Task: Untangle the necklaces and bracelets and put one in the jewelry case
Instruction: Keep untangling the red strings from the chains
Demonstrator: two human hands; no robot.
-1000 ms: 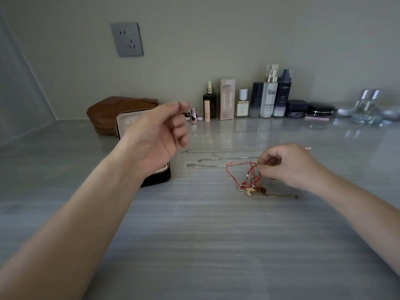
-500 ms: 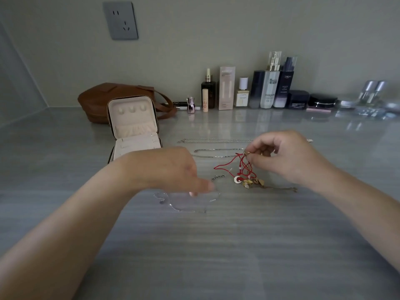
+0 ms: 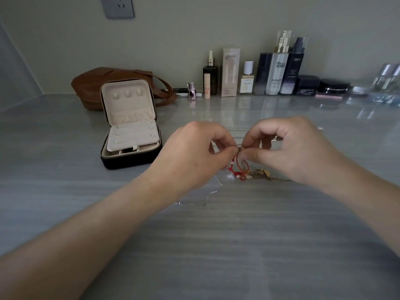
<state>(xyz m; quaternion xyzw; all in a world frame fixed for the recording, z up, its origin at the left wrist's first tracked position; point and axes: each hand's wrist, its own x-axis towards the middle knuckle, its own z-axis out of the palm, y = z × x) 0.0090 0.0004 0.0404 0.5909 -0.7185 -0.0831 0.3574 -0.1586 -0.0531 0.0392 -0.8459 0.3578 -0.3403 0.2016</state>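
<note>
A red cord bracelet (image 3: 239,167) with white beads hangs in a tangle just above the grey counter. My left hand (image 3: 194,152) and my right hand (image 3: 290,146) meet over it, and both pinch the top of the tangle between thumb and fingers. Gold pieces (image 3: 263,172) on a thin chain lie beside the cord under my right hand. A thin silver chain (image 3: 207,197) lies loose on the counter under my left wrist. More silver chains (image 3: 240,128) lie behind my hands. The jewelry case (image 3: 129,124), black outside and beige inside, stands with its lid up to the left.
A brown leather bag (image 3: 93,83) sits behind the case. A row of cosmetic bottles and jars (image 3: 279,72) lines the back wall, with glass bottles (image 3: 387,79) at far right. A small pink bottle (image 3: 191,90) stands near the bag's strap.
My left hand came down from in front of the case, laid a silver chain on the counter, then moved right and joined my right hand on the red cord tangle.
</note>
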